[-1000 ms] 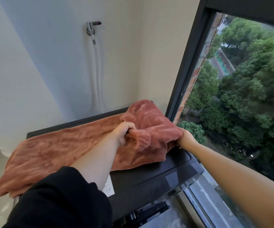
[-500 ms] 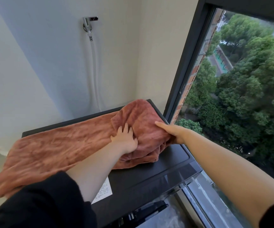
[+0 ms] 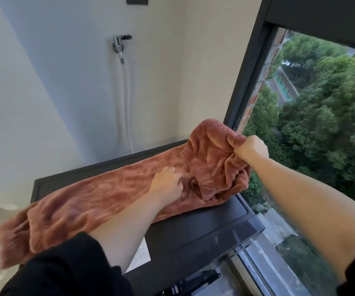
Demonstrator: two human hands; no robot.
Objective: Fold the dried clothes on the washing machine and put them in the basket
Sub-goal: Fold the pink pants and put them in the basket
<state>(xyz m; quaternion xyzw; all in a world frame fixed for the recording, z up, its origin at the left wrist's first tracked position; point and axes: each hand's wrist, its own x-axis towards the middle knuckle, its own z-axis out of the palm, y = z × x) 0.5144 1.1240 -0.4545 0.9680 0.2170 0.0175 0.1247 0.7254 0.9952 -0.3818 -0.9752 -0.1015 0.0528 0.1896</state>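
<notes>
Rust-brown fleecy garment lies lengthwise across the glossy black washing machine top, left end drooping off the edge, right end bunched up beside the dark-framed window. Right hand is clenched round that bunched end, raised clear of the lid. Left hand presses down mid-cloth with bent fingers; can't tell if it pinches a fold or just pins it. Likely step: first fold, right end over to the left. To do it well: left hand anchors the fold line, right hand shakes the bunch flat, carries it over low, lines up edges before letting go. Thick pile probably springs back, so smooth afterwards. Basket not in view.
</notes>
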